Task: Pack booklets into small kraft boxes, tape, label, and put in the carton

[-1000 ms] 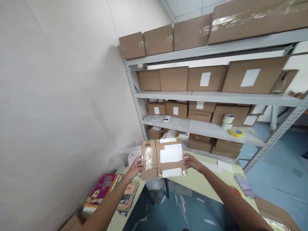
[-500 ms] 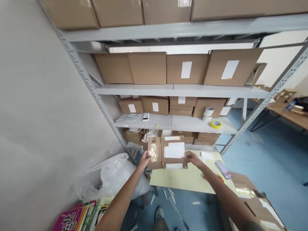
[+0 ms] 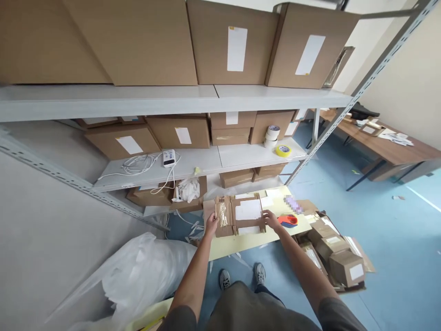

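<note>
An opened-out cardboard box [image 3: 228, 231], flat, with white paper pieces on it and shiny tape down its left panel, is at the pale yellow table [image 3: 223, 248]. My left hand [image 3: 211, 224] grips its left edge, thumb on top. At the opposite edge, my right hand [image 3: 271, 219] has its fingers closed on the cardboard. Whether the sheet rests fully on the table I cannot tell. To the right of my right hand is an orange and blue tape dispenser [image 3: 288, 220]. A blurred-out purple item [image 3: 292, 204] lies behind it.
A grey shelf rack [image 3: 193, 166] stands beyond the table, holding cartons, a power strip [image 3: 169, 158], white tape rolls [image 3: 272, 136] and a yellow tape roll [image 3: 283, 151]. Cardboard boxes [image 3: 331, 250] fill the floor at right. White plastic bags [image 3: 144, 271] bulge at left.
My view has tilted down and turned right. Both hands have brought the opened-out cardboard box down toward the tabletop, keeping hold of its two sides. The tape dispenser now shows more fully.
</note>
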{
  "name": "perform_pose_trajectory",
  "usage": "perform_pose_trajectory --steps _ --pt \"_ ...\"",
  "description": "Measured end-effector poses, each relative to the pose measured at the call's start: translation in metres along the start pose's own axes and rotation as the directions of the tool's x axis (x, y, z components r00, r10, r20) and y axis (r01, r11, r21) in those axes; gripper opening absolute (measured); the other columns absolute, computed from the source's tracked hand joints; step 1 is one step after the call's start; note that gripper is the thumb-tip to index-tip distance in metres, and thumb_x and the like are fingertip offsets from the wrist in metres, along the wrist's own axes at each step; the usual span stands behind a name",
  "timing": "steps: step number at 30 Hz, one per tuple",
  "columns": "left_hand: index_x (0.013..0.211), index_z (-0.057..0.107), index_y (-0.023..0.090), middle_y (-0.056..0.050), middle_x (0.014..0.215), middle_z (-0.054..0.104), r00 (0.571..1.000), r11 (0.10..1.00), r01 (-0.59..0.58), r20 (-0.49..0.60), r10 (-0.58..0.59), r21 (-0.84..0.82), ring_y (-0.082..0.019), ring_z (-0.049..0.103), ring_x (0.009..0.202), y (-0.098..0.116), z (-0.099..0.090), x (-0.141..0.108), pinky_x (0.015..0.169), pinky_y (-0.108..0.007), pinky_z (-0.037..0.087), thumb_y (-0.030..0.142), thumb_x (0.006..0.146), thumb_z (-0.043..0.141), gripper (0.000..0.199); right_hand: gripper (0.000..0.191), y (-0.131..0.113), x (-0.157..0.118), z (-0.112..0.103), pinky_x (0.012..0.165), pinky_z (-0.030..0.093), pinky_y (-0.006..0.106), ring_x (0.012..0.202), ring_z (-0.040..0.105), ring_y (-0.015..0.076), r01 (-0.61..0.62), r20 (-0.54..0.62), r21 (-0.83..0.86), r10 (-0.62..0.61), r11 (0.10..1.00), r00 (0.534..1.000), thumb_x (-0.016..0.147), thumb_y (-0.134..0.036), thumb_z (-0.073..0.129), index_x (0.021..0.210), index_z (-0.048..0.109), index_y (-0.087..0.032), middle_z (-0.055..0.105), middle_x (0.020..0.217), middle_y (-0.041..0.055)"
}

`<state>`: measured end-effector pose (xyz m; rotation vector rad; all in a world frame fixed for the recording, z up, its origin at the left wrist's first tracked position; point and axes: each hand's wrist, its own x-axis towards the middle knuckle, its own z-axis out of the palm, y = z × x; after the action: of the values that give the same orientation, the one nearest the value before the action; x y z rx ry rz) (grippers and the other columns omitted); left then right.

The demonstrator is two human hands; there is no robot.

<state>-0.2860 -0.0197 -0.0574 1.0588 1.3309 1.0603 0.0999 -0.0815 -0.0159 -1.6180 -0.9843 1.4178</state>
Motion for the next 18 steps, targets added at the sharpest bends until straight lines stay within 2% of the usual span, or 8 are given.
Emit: perform_pose_trajectory --steps 3,6,8,11,14,18 --pt "0.103 0.066 0.02 -0.004 0.089 0.075 1.0 1.0 0.015 -0.01 -0.015 0.004 -0.028 0.071 0.093 -0.01 0.009 0.005 0.093 -0.041 0.052 0.038 0.067 0.07 0.04 0.041 0.013 0.006 -0.01 0.07 0.056 0.037 0.077 0.069 0.0236 0.019 -0.048 -0.04 -0.021 0.999 0.999 0.057 -0.028 0.068 0.096 0.057 -0.025 0.069 0.08 -0.0002" --pt "0.104 0.064 0.021 -0.006 0.097 0.074 1.0 1.0 0.003 -0.02 -0.003 -0.003 -0.027 0.07 0.099 -0.016 0.021 0.005 0.097 -0.04 0.051 0.037 0.067 0.071 0.04 0.046 0.023 0.014 -0.017 0.077 0.056 0.038 0.086 0.072 0.025 0.097 -0.082 -0.062 -0.101 0.993 0.991 0.063 -0.032 0.068 0.108 0.06 -0.026 0.074 0.089 0.0022" --pt "0.108 0.063 0.021 -0.008 0.107 0.073 0.998 1.0 -0.007 -0.057 0.008 0.025 -0.028 0.068 0.109 -0.02 0.033 0.0 0.101 -0.041 0.049 0.034 0.067 0.074 0.045 0.05 0.029 0.02 -0.02 0.084 0.056 0.04 0.095 0.072 0.0268 0.144 -0.088 -0.06 -0.149 0.988 0.985 0.069 -0.037 0.067 0.117 0.06 -0.026 0.076 0.099 0.0047" --pt "0.12 0.061 0.025 -0.009 0.126 0.069 0.988 0.999 0.023 -0.153 -0.015 0.049 -0.029 0.06 0.128 -0.023 0.056 -0.012 0.108 -0.043 0.045 0.027 0.066 0.078 0.057 0.047 0.038 0.028 -0.021 0.097 0.053 0.045 0.111 0.069 0.0298 0.188 -0.08 -0.058 -0.192 0.981 0.978 0.072 -0.04 0.064 0.116 0.062 -0.025 0.076 0.114 0.0076" --pt "0.131 0.057 0.028 -0.009 0.136 0.064 0.975 0.998 0.059 -0.214 -0.059 -0.007 -0.027 0.057 0.134 -0.019 0.078 -0.025 0.112 -0.044 0.044 0.021 0.07 0.076 0.064 0.044 0.042 0.033 -0.024 0.104 0.049 0.048 0.116 0.066 0.0311 0.186 -0.043 -0.057 -0.189 0.981 0.981 0.071 -0.039 0.064 0.112 0.064 -0.024 0.075 0.118 0.0082" --pt "0.147 0.048 0.028 -0.011 0.146 0.059 0.977 0.995 0.081 -0.194 -0.09 -0.051 -0.028 0.056 0.136 -0.006 0.094 -0.038 0.114 -0.043 0.045 0.018 0.071 0.073 0.081 0.044 0.037 0.033 -0.031 0.107 0.047 0.048 0.118 0.065 0.0298 0.22 0.01 -0.079 -0.22 0.972 0.975 0.077 -0.039 0.062 0.119 0.065 -0.026 0.074 0.121 0.007"
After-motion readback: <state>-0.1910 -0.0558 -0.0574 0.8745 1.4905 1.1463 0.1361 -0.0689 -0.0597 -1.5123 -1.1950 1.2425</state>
